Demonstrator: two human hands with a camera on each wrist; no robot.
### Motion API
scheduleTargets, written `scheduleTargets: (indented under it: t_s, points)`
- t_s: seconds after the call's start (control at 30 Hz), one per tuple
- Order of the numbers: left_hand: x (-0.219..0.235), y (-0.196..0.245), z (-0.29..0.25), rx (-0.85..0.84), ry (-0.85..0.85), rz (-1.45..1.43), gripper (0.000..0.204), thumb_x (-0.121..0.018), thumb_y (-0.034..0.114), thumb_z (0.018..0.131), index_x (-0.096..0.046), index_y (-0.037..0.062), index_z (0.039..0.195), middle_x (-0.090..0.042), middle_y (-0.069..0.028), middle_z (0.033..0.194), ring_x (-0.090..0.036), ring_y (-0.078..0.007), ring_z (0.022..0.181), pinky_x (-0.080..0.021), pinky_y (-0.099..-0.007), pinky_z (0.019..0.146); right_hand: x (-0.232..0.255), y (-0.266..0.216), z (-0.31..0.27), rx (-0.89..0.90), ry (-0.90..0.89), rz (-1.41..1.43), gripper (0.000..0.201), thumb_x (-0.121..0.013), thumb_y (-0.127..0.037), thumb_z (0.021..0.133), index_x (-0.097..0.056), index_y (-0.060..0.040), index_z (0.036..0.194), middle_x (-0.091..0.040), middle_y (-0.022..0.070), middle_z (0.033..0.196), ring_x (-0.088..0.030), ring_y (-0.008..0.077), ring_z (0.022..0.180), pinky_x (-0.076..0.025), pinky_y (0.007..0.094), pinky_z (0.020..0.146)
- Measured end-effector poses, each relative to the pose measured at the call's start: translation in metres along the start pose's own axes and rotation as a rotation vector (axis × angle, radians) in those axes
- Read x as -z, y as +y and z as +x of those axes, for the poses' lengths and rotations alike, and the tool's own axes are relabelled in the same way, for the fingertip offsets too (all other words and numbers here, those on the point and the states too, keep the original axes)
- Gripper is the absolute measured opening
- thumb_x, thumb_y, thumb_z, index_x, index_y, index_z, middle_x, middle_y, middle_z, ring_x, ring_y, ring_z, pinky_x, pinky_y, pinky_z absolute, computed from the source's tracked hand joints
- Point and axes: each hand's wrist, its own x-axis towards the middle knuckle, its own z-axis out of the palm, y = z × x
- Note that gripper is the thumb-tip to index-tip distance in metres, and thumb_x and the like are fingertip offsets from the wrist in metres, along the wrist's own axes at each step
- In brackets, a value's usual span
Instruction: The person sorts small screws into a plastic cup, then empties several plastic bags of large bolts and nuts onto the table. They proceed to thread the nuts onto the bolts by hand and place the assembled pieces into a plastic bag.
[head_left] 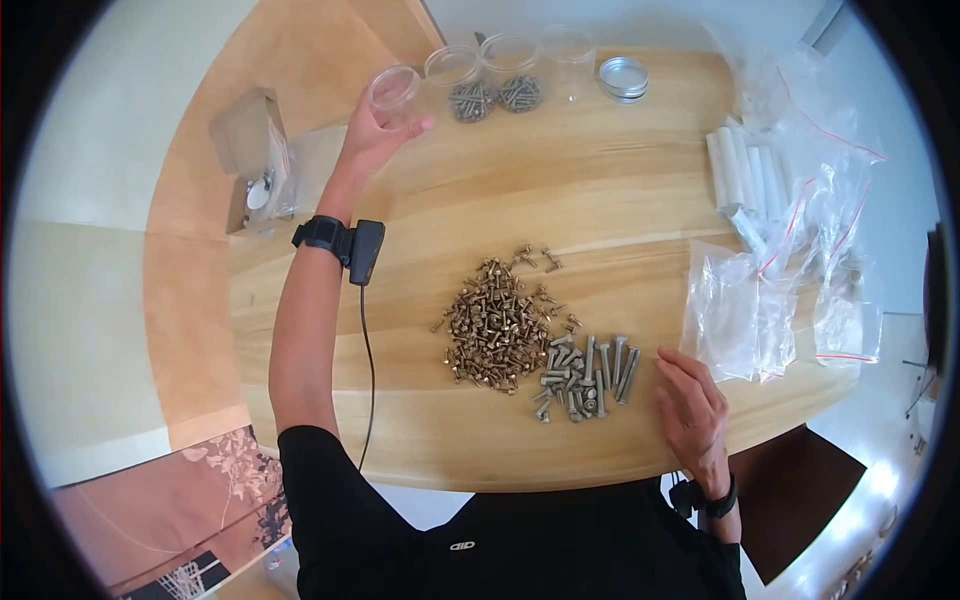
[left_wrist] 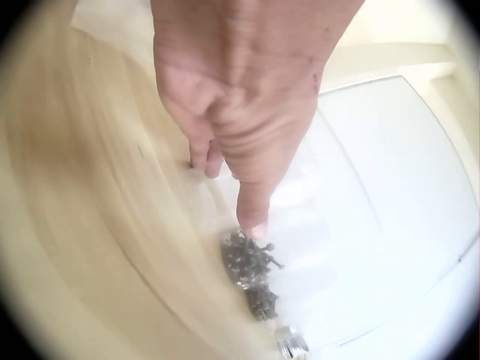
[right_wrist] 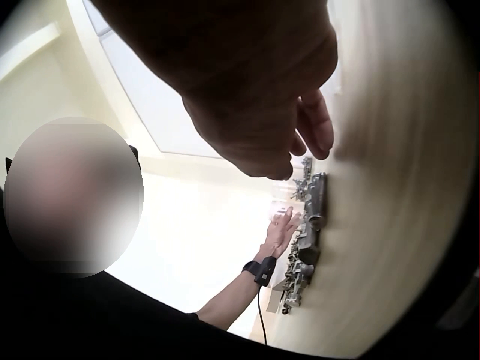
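At the table's far left, my left hand [head_left: 372, 140] grips a clear plastic jar [head_left: 396, 88], the leftmost in a row of several. Its thumb points right, toward two jars [head_left: 470, 100] holding grey screws. In the left wrist view the thumb overlaps those screws [left_wrist: 246, 259], while the gripped jar is hard to make out. My right hand [head_left: 692, 408] rests near the table's front edge, fingers loosely bent and holding nothing. Just left of it lie large grey bolts [head_left: 580, 385], a few lined up lengthwise. Beside them spreads a heap of small bronze-coloured screws [head_left: 498, 325].
Silver lids [head_left: 624, 80] are stacked at the back, right of another clear jar [head_left: 570, 62]. Clear zip bags [head_left: 725, 310] and white rolls [head_left: 745, 175] cover the right side. An open cardboard box [head_left: 240, 195] stands at left. A cable [head_left: 370, 400] trails from the left wrist.
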Motion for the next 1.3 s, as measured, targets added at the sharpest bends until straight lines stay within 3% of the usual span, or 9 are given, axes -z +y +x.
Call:
scheduleTargets:
  t_s: [0.2,0.6,0.7,0.77,0.83,0.9,1.0,1.07,1.3]
  points:
    - [0.0,-0.004,0.006,0.037,-0.071,-0.129,0.085,-0.086,0.005,0.082,-0.036,0.0028,0.151,-0.052,-0.0119,0.147,-0.058,-0.0233,0.127,-0.05,-0.0361,0.108,-0.006,0.017,-0.006,0.19,0.203,-0.043,0.033,-0.072,0.011,0.081,-0.067,0.0014,0.112,-0.073,0.0181,0.108,-0.073,0.0326,0.091,-0.059,0.0361,0.076]
    - [-0.001,-0.017,0.001,0.019,-0.135,-0.184,0.09,-0.09,0.01,0.079,-0.037,0.0039,0.152,-0.049,-0.0122,0.151,-0.051,-0.0227,0.137,-0.043,-0.0354,0.113,-0.006,0.019,-0.004,0.101,0.215,-0.018,0.037,-0.072,0.012,0.079,-0.068,0.0008,0.113,-0.073,0.0172,0.109,-0.072,0.0316,0.089,-0.058,0.0353,0.074]
    - [-0.002,-0.012,-0.024,-0.056,-0.093,-0.266,0.081,-0.082,0.012,0.088,-0.036,0.0018,0.153,-0.049,-0.0143,0.152,-0.047,-0.0231,0.141,-0.039,-0.036,0.117,-0.006,0.02,-0.007,0.134,0.212,-0.045,0.038,-0.073,0.012,0.078,-0.068,0.0008,0.114,-0.073,0.0166,0.109,-0.072,0.0309,0.089,-0.059,0.0355,0.074]
    - [0.004,-0.008,-0.048,0.08,0.243,-0.095,0.066,-0.071,0.016,0.097,-0.038,0.0005,0.152,-0.047,-0.0144,0.155,-0.042,-0.0228,0.145,-0.033,-0.0368,0.121,-0.008,0.023,-0.008,0.154,0.207,-0.06,0.039,-0.074,0.01,0.077,-0.068,0.0006,0.115,-0.072,0.0167,0.11,-0.072,0.031,0.087,-0.059,0.0365,0.074]
    - [-0.015,0.068,-0.12,-0.075,0.136,0.253,0.061,-0.053,0.034,0.108,-0.036,0.0003,0.156,-0.044,-0.0149,0.158,-0.039,-0.0247,0.148,-0.029,-0.039,0.123,-0.011,0.019,-0.008,0.209,0.18,-0.051,0.044,-0.076,0.008,0.077,-0.067,-0.0008,0.119,-0.071,0.0174,0.115,-0.072,0.0323,0.093,-0.059,0.0379,0.077]
    - [-0.029,0.084,-0.179,-0.363,-0.08,0.277,0.059,-0.065,0.023,0.098,-0.047,0.0019,0.15,-0.043,-0.0177,0.159,-0.035,-0.034,0.15,-0.026,-0.0454,0.124,-0.01,0.012,-0.008,0.244,0.114,-0.06,0.047,-0.078,0.005,0.077,-0.066,-0.0016,0.121,-0.068,0.0184,0.121,-0.07,0.0333,0.1,-0.058,0.0396,0.082]
    - [-0.063,0.118,-0.252,-0.516,-0.3,0.583,0.085,-0.075,0.049,0.086,-0.047,0.0017,0.151,-0.041,-0.0198,0.159,-0.03,-0.042,0.151,-0.027,-0.0535,0.123,-0.012,0.004,-0.007,0.292,-0.011,-0.082,0.053,-0.083,-0.005,0.077,-0.064,-0.0038,0.127,-0.062,0.0195,0.133,-0.065,0.0351,0.114,-0.055,0.0427,0.089]
    - [-0.085,0.125,-0.29,-0.57,-0.377,0.645,0.1,-0.077,0.057,0.075,-0.046,-0.0001,0.15,-0.038,-0.018,0.161,-0.03,-0.0406,0.151,-0.028,-0.0554,0.123,-0.011,-0.003,-0.004,0.294,-0.083,-0.1,0.057,-0.084,-0.011,0.078,-0.063,-0.0051,0.131,-0.058,0.0196,0.139,-0.062,0.0359,0.122,-0.053,0.0441,0.093]
    - [-0.139,0.133,-0.302,-0.418,-0.553,0.552,0.105,-0.075,0.056,0.075,-0.037,-0.0017,0.154,-0.033,-0.0194,0.163,-0.028,-0.0408,0.152,-0.022,-0.0569,0.124,-0.017,0.001,0.01,0.198,-0.149,-0.363,0.06,-0.081,-0.018,0.082,-0.061,-0.0073,0.137,-0.053,0.019,0.146,-0.057,0.0366,0.129,-0.052,0.0449,0.095]
